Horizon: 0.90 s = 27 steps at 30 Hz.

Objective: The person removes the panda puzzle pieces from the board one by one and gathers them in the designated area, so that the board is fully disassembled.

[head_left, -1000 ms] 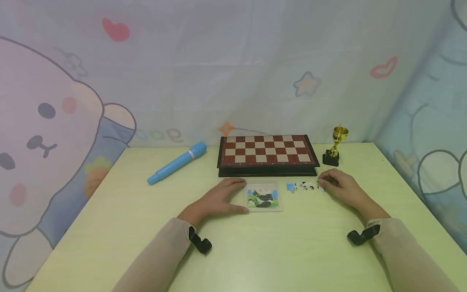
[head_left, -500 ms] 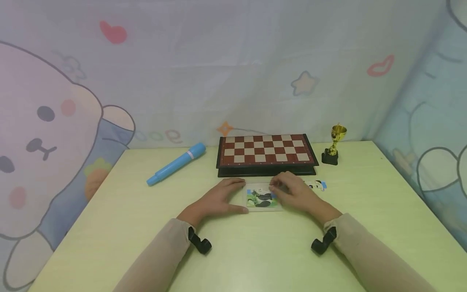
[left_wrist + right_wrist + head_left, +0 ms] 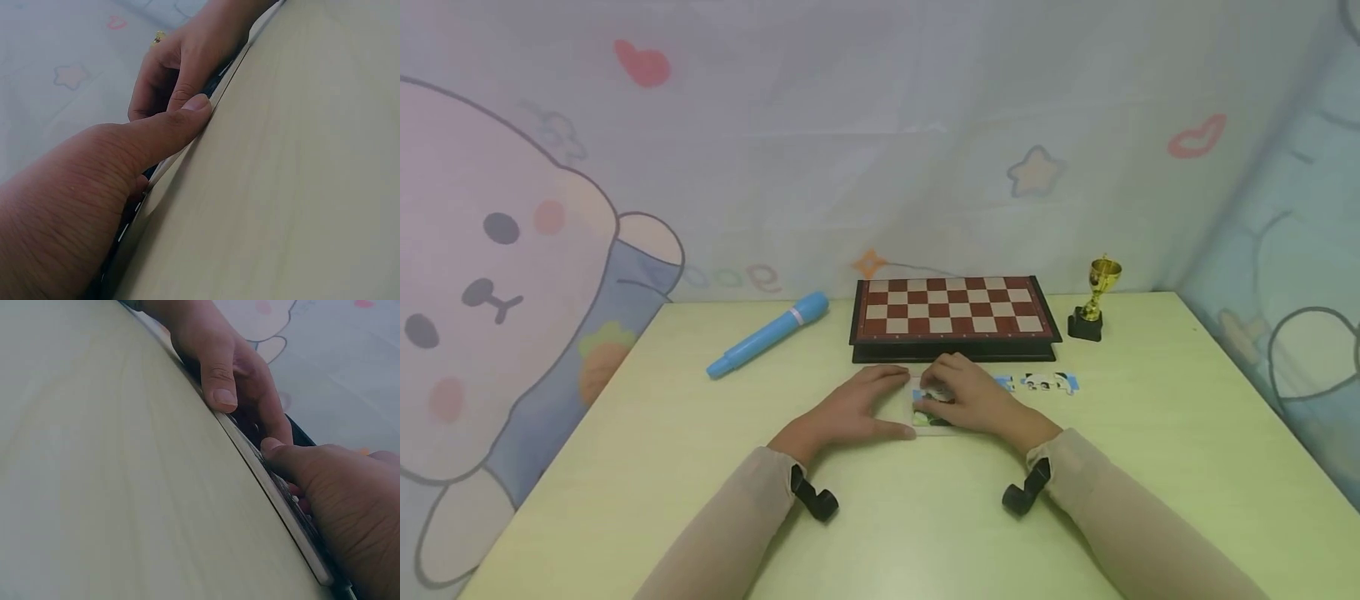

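**Both hands at the panda puzzle**

No brand or label can be read on anything. One puzzle tray (image 3: pixel 925 421) lies on the table (image 3: pixel 625 467) in front of the single chessboard (image 3: pixel 953 307). The left hand (image 3: pixel 850 410) rests flat, fingers straight, thumb against the tray's near edge. The right hand (image 3: pixel 972 402), half a second ago farther right, now covers the tray, fingers curled down; whether it pinches a piece I cannot tell. Loose puzzle pieces (image 3: pixel 1043 382) lie just right. One blue pen (image 3: pixel 767 334), one gold trophy (image 3: pixel 1093 300).

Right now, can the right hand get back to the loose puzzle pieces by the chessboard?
Probably yes: the right hand rests on the puzzle tray, and only bare table lies between it and the loose puzzle pieces.
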Each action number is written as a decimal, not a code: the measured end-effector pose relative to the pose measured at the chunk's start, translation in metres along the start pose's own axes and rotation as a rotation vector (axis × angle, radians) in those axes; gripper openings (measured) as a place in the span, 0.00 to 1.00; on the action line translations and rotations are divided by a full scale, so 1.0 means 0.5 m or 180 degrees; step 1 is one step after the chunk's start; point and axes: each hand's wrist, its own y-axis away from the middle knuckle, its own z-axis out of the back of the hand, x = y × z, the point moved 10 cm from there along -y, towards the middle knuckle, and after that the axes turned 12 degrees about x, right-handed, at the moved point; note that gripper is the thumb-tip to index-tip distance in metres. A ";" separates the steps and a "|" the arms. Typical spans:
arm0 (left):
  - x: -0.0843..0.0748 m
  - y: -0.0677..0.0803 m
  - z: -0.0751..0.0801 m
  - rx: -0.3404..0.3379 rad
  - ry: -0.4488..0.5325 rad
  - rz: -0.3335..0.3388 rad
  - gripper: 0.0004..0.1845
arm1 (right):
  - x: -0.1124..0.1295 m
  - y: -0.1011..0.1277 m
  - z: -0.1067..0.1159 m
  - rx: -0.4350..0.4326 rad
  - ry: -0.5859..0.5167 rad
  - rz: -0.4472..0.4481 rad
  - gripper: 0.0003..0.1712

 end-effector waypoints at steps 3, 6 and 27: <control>0.001 0.001 0.000 0.0023 -0.0007 0.0020 0.52 | 0.003 0.000 0.000 0.0034 -0.0048 0.0023 0.20; 0.001 0.003 0.002 0.0026 -0.0009 0.0028 0.52 | 0.005 -0.001 0.000 0.0067 -0.0076 0.0032 0.19; -0.002 0.004 0.004 0.0030 0.0012 0.0041 0.51 | 0.000 0.003 -0.011 0.0168 -0.0310 0.0020 0.20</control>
